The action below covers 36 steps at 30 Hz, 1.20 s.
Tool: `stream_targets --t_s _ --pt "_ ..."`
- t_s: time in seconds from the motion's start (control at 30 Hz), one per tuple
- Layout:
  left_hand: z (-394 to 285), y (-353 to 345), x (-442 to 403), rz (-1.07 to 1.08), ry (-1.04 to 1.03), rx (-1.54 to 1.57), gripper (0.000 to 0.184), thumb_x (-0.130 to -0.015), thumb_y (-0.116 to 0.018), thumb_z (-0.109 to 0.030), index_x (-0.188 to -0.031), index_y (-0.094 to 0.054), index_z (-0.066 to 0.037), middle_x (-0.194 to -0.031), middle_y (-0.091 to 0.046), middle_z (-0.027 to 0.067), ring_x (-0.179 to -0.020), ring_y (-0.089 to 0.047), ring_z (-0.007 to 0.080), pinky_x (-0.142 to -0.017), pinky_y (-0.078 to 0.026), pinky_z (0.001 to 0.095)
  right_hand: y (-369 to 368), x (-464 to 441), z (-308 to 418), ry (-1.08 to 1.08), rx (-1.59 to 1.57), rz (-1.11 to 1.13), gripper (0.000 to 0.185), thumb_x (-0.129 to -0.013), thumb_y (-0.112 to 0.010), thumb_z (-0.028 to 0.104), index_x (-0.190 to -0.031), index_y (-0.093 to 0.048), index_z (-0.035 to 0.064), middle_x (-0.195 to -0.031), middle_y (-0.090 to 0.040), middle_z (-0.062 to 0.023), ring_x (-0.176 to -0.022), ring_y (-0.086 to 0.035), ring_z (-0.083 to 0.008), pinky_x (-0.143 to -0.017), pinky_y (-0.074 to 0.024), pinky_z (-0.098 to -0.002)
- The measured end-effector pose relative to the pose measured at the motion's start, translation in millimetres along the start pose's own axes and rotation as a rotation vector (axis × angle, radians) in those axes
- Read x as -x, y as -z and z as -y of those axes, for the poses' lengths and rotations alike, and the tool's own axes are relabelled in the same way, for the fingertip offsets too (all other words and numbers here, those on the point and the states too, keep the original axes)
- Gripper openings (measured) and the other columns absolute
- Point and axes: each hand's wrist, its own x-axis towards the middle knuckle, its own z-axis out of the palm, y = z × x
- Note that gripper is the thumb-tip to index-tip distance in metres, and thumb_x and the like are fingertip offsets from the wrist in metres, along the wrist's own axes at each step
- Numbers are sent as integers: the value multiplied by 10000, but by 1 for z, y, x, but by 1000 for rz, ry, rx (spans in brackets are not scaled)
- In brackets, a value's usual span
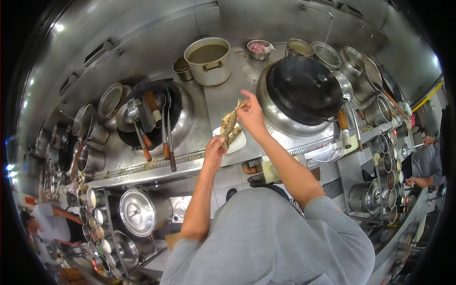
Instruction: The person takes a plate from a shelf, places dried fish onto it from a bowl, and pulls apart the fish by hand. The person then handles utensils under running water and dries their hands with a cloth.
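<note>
Nearest the camera, the person's grey shirt point(266, 237) fills the lower middle of the view, with both bare forearms reaching toward the plate point(241, 145), a white dish on the metal bench point(202, 128). The left hand point(216, 145) is closed at the plate's left side, its fingertips gripping the lower end of a piece of meat point(228, 122), brownish-yellow and uneven in surface. The right hand point(250, 114), above the plate and slightly to its right, grips the narrow upper end of the same piece, one finger extended. The piece is held tilted over the plate's left part. More meat of like colour shows over the middle of the plate; whether it is joined to the held piece cannot be told. Left of the plate, a wok point(178, 102) carries ladles, a strainer point(124, 118) and a brush point(153, 105), several handles extending past its near rim. Right of the plate, a large dark wok point(304, 90) sits on a round metal surround, with a second brush point(344, 127) and a ladle point(351, 107) at its right side. Beyond the plate and slightly left stands a deep pot point(207, 71) of brownish liquid, a smaller pot point(183, 71) at its left. Beyond the plate and to the right sits a metal bowl point(259, 50) of pink contents, a whitish item at its rim.
</note>
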Motion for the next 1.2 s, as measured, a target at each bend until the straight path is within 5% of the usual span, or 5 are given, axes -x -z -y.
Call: stream_targets --t_s 0.47,0.83,0.93,1.07,1.2 --pt "8 -9 -12 -232 -2 156 100 -902 -610 -175 -907 -586 -78 -716 -554 -16 -555 -481 73 -512 -426 212 -18 23 2 222 182 -210 522 -808 -588 -41 -1300 -434 37 -896 -546 -73 -756 -568 -126 -635 -532 -261" --pt "-7 -11 -39 -369 -70 659 200 -924 -611 -266 -895 -565 -73 -745 -568 6 -597 -501 80 -519 -445 193 -5 18 7 -28 -475 -407 543 -844 -567 -58 -1335 -361 50 -979 -514 -69 -807 -560 -132 -658 -550 -267" --pt "-12 19 -46 -572 -84 542 225 -886 -666 -297 -885 -574 -92 -727 -553 -14 -584 -496 69 -493 -419 186 19 7 13 33 -446 -447 543 -846 -561 -59 -1338 -358 50 -940 -524 -46 -796 -562 -122 -664 -547 -262" --pt "19 58 -42 -397 -189 -171 205 -879 -673 -244 -846 -559 -77 -700 -550 -14 -575 -510 76 -480 -398 217 70 11 6 144 -271 -444 530 -857 -562 -54 -1336 -367 58 -883 -531 -22 -773 -559 -96 -678 -541 -247" --pt "64 67 -40 -307 -125 -309 158 -873 -668 -175 -880 -573 -49 -718 -585 10 -568 -524 84 -492 -424 236 111 50 -18 141 -119 -464 520 -848 -569 -63 -1323 -395 55 -885 -527 -49 -788 -563 -115 -655 -540 -252"
